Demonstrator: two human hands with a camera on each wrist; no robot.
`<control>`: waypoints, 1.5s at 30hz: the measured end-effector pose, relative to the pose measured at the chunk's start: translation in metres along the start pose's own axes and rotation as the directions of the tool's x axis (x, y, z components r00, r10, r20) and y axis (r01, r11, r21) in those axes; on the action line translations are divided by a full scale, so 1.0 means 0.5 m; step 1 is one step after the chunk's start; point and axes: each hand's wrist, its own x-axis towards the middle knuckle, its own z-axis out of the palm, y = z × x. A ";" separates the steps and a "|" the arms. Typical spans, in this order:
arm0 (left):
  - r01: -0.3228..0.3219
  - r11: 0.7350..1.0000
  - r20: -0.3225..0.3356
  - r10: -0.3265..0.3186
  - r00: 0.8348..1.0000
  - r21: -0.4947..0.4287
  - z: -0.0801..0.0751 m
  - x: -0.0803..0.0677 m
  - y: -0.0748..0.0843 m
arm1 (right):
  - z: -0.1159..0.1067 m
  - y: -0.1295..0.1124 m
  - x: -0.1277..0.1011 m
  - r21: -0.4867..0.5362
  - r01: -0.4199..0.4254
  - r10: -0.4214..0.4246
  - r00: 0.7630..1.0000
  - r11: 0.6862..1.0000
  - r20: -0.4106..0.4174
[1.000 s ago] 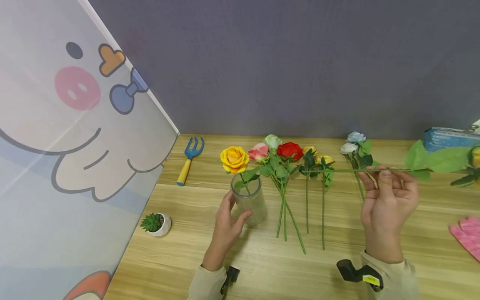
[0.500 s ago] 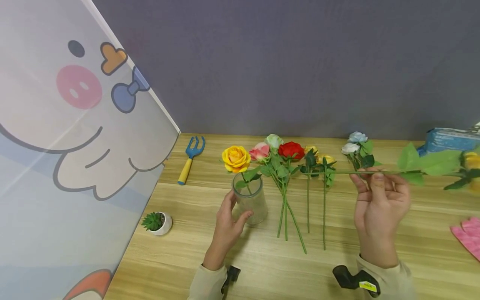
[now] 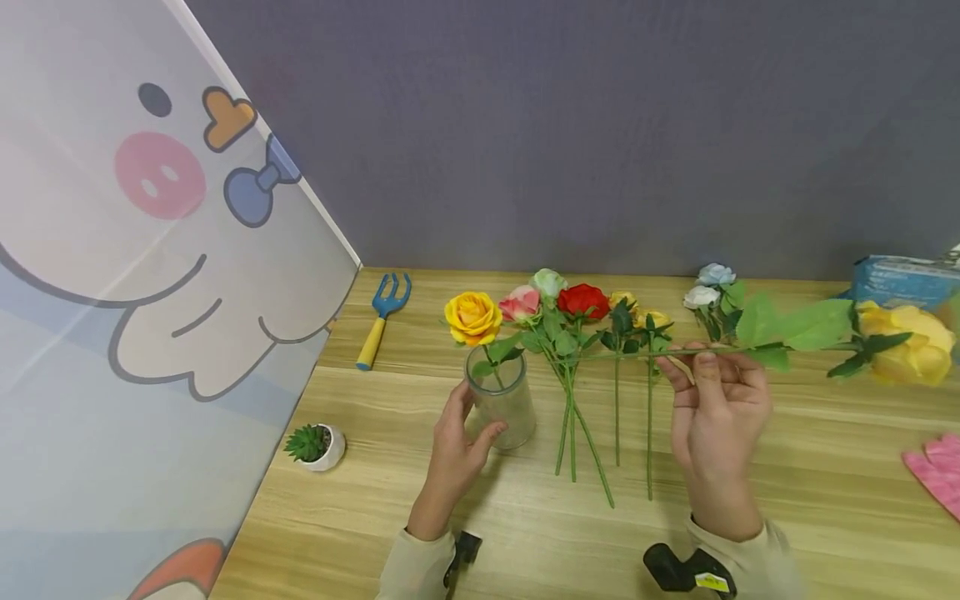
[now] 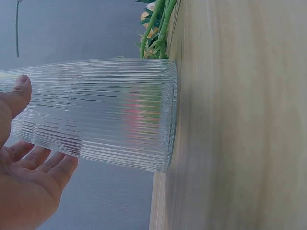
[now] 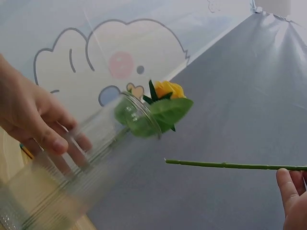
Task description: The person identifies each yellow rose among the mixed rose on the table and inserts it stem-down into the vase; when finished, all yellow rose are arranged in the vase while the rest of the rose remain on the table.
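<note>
My left hand (image 3: 456, 446) grips a clear ribbed glass vase (image 3: 512, 417), thumb on one side and fingers on the other. The vase stands upright on the wooden table, and an orange-yellow rose (image 3: 473, 317) rises from its mouth. With thumb and fingertips, my right hand (image 3: 722, 421) pinches the green stem of a pale yellow rose (image 3: 909, 343), held level with its bloom to the right. In the right wrist view, the cut end of that stem (image 5: 192, 163) points toward the vase, apart from it.
Right of the vase lie a pink rose (image 3: 520, 303), a red rose (image 3: 583, 301), a pale green one (image 3: 548, 283) and smaller yellow ones (image 3: 651, 318). White and blue flowers (image 3: 701, 297), a hand fork (image 3: 378, 321), potted succulent (image 3: 318, 446), blue packet (image 3: 900, 281) and pink cloth-like item (image 3: 933, 472) are around.
My right hand has moved left with the pale yellow rose, bringing its stem end closer to the vase and its whole bloom into view. The left hand and vase stay put.
</note>
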 end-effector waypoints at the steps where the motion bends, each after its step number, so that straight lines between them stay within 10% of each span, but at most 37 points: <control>1: -0.004 1.000 0.002 0.004 1.000 -0.004 0.000 0.000 0.000 | 0.002 0.002 -0.001 0.009 0.000 0.000 1.000 1.000 0.007; 27: 0.033 0.999 0.012 -0.033 0.999 -0.010 -0.001 0.001 0.003 | 0.080 0.048 0.007 -0.139 0.056 -0.032 0.985 0.989 0.171; 36: 0.022 0.999 0.011 -0.021 1.000 -0.023 0.000 0.000 0.002 | 0.114 0.068 -0.001 -0.433 0.140 -0.028 0.967 0.891 0.255; 45: 0.056 0.998 0.020 -0.056 0.998 -0.014 -0.002 -0.001 0.007 | 0.116 0.086 -0.008 -0.487 0.142 0.002 0.959 0.862 0.283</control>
